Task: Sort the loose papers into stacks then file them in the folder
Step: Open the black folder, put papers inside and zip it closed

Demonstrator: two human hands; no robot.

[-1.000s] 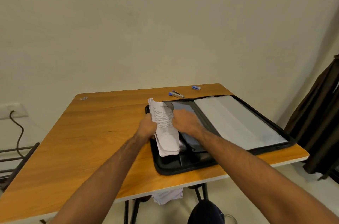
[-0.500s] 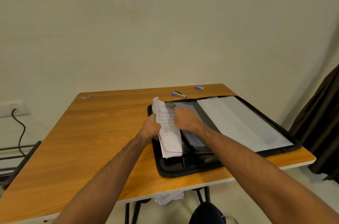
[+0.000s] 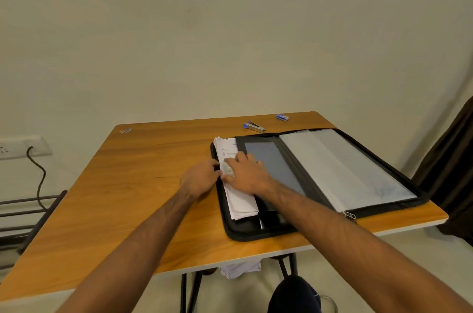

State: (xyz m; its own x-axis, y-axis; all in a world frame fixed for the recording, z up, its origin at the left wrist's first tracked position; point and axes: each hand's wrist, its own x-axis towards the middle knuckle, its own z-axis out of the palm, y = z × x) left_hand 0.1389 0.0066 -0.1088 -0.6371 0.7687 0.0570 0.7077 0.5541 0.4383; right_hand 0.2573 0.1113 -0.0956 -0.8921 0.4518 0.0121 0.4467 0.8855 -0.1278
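Paper stack [image 3: 236,184] lying in left half of open black zip folder [image 3: 256,232], outer edge against folder's left wall. Right hand [image 3: 247,175] flat on top of stack, fingers straight and slightly spread, pressing down. Left hand [image 3: 202,177] at stack's outer edge, fingers curled against sheet edges; true pinch or not, cannot tell. Stapler [image 3: 254,127] beyond folder's far edge. Step judged: seating stack. Advice: square edges first, keep palm pressure even, slide inward without buckling lower sheets

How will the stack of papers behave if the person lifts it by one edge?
The papers would probably bend, since the sheets look thin. Their fanned edges suggest they could slide apart. The right hand lies flat on them, likely keeping them together.
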